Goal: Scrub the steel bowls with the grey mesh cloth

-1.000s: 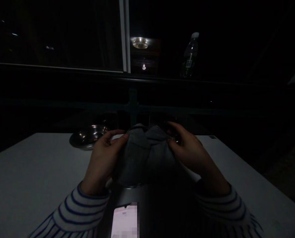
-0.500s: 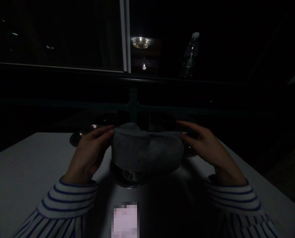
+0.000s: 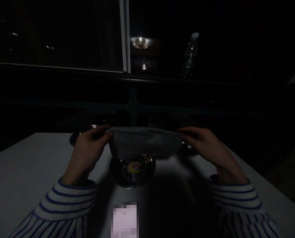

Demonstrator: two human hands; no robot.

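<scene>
A grey cloth point(image 3: 145, 142) is stretched sideways between my two hands, its top edge nearly level. My left hand point(image 3: 88, 152) pinches its left corner between thumb and fingers. At the opposite corner, my right hand point(image 3: 207, 145) pinches it the same way. Just below the cloth's lower edge, a shiny metal bowl point(image 3: 132, 181) stands on the white table point(image 3: 21, 165). Something round with yellow and pink colouring point(image 3: 135, 167) shows inside the bowl; I cannot make out its kind. The scene is very dark.
Another metal bowl point(image 3: 74, 138) stands behind my left hand, and a shiny metal dish point(image 3: 187, 148) sits by my right fingers. A blurred-out pale rectangle point(image 3: 124, 219) lies at the table's front. A plastic bottle point(image 3: 190, 56) stands on the window ledge beyond.
The cloth has gone from folded and sagging to straighter and flatter, and its lower edge has risen, uncovering more of the bowl. Both hands keep their grip, the left slightly further left.
</scene>
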